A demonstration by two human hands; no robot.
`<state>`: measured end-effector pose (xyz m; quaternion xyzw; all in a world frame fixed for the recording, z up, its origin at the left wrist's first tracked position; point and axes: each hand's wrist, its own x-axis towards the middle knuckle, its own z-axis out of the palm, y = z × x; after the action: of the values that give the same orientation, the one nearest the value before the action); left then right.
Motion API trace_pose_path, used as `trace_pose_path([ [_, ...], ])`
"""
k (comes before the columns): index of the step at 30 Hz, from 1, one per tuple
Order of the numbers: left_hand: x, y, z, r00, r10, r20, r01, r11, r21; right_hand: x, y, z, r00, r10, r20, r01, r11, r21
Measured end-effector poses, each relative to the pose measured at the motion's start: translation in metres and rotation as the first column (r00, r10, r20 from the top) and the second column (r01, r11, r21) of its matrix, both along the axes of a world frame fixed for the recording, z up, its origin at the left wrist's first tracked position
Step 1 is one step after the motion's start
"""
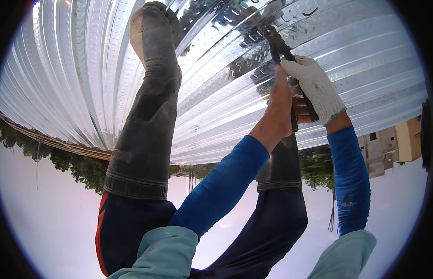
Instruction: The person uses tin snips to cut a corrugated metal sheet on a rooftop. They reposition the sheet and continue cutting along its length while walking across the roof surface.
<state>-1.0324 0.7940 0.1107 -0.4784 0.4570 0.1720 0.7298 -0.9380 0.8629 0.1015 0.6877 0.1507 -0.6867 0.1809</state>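
Note:
Both my hands are on a dark pair of long-handled pliers point(275, 41), its head against the ribbed metal sheet point(365, 60). My bare left hand point(276, 109) is closed round one handle, fingers curling toward the other. On the right, my right hand point(316, 86), in a white knit glove with a green cuff edge, closes on the other handle. The two handles are close together. What the jaws bite on is too small and dark to make out. My dark boots point(153, 93) stand on the sheet to the left of and behind the tool.
Ribs run across the shiny sheet, with rows of small embossed marks. A short dark bent piece point(311, 12) lies beyond the tool. Past the sheet's edge are trees point(77, 169), thin upright rods point(191, 176) and a building point(381, 144).

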Motion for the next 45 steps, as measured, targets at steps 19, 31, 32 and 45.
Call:
trace_pose_path([
  [19,-0.008,0.0,-0.003,0.973,0.227,0.024,-0.229,0.969,0.095,0.021,-0.02,-0.045,0.826,-0.513,-0.233,0.462,0.853,-0.243],
  [31,0.003,-0.041,0.08,0.997,-0.07,-0.017,0.071,0.993,0.091,0.007,-0.033,0.053,0.941,-0.334,-0.048,0.323,0.933,-0.157],
  [32,0.005,-0.04,0.084,0.997,-0.079,0.01,0.078,0.992,0.099,0.011,-0.034,0.053,0.946,-0.312,-0.086,0.298,0.944,-0.142],
  [45,-0.042,-0.033,0.013,0.976,-0.171,-0.136,0.194,0.963,0.187,0.007,-0.02,-0.027,0.977,0.159,-0.143,-0.154,0.987,0.05],
])
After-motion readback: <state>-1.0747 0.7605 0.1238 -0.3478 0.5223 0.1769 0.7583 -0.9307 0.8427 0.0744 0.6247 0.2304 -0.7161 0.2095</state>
